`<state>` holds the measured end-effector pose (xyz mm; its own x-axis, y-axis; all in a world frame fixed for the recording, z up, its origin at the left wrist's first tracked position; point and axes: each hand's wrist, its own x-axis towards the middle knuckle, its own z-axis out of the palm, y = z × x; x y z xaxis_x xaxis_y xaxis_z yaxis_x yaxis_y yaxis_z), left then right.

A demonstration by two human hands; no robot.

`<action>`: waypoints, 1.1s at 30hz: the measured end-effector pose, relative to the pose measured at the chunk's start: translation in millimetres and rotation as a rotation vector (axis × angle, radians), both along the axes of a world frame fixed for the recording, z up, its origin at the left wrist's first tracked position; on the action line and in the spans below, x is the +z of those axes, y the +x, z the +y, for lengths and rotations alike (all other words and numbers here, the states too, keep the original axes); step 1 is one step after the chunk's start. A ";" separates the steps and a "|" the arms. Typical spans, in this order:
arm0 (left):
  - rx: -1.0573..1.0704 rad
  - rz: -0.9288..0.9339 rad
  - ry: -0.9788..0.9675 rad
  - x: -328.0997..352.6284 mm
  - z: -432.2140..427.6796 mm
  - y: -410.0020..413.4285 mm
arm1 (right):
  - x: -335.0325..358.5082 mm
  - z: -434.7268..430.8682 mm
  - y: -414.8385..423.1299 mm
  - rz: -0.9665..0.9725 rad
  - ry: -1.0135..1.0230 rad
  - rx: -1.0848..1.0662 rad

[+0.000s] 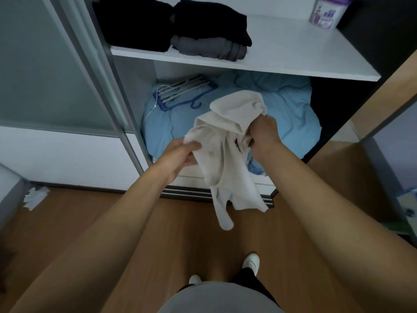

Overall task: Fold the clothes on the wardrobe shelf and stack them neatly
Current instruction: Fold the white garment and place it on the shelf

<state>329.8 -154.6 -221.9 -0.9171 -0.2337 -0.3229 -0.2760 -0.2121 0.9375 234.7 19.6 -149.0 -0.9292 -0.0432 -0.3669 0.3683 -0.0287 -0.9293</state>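
Note:
I hold a crumpled cream-white garment (228,159) in the air in front of the open wardrobe, below the white shelf (282,55). My left hand (180,157) pinches its left edge. My right hand (262,134) grips a bunched part near its top right. The rest of the cloth hangs down toward the floor. On the shelf's left side lie folded dark clothes: a black pile (133,23), and a black piece (209,21) on top of a grey one (209,49).
A purple-and-white tub (327,13) stands at the shelf's back right. Below the shelf lies a light blue duvet (282,114) with blue and white hangers (180,91) on it. A sliding door frame (101,71) is on the left. White scraps (35,197) lie on the wooden floor.

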 end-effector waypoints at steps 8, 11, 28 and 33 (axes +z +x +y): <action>0.102 0.271 -0.061 54.4 11.3 -28.2 | -40.8 66.8 -6.4 -0.010 0.293 0.434; -0.010 0.307 -0.368 62.5 19.7 -36.3 | -46.6 88.8 -7.1 0.089 0.685 0.678; -0.081 0.359 -0.634 69.7 39.9 -34.7 | -33.9 18.5 40.3 0.644 0.883 0.545; -0.052 0.374 -0.807 60.3 25.1 -38.5 | -20.9 27.9 29.7 0.736 0.752 0.319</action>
<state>291.3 -129.5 -161.6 -0.9452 -0.2155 0.2451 0.0875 0.5561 0.8265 264.4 47.5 -169.9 -0.9173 -0.3184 0.2393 -0.3937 0.6346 -0.6650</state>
